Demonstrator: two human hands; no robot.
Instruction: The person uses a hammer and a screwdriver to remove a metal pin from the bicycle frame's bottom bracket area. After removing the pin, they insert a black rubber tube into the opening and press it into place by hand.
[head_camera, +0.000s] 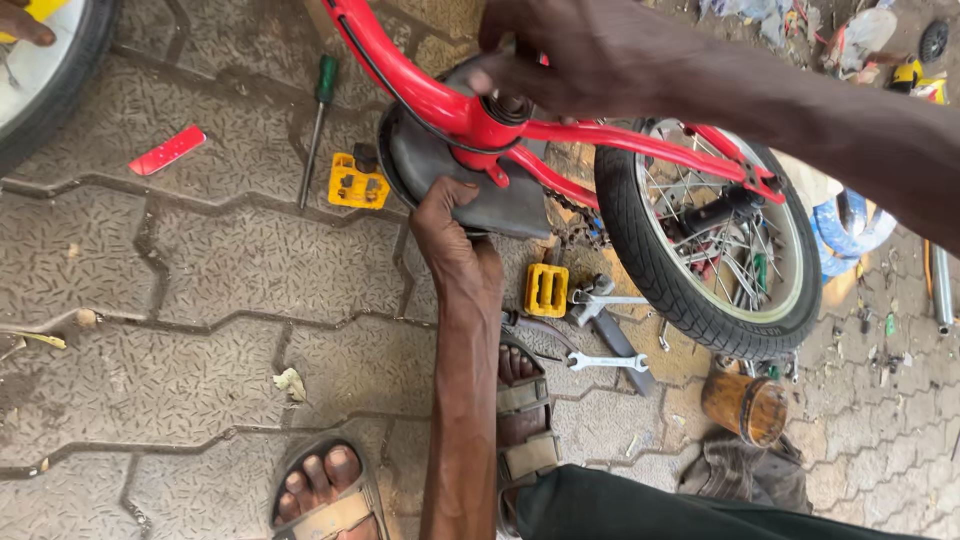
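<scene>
No labels, signs or screens show around my fingers. The nearest to a package is the crumpled blue and white plastic bag (850, 235) lying behind the bike's rear wheel (712, 240).

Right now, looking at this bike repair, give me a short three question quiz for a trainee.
1. True or false: the left hand grips the grey saddle from below.
2. What is the right hand on? A) the rear wheel B) the top of the red frame's seat tube C) the screwdriver
3. Which tool lies on the paving by the sandalled foot, below the rear wheel?

Key
1. True.
2. B. The screwdriver lies untouched on the ground.
3. A silver spanner.
</scene>
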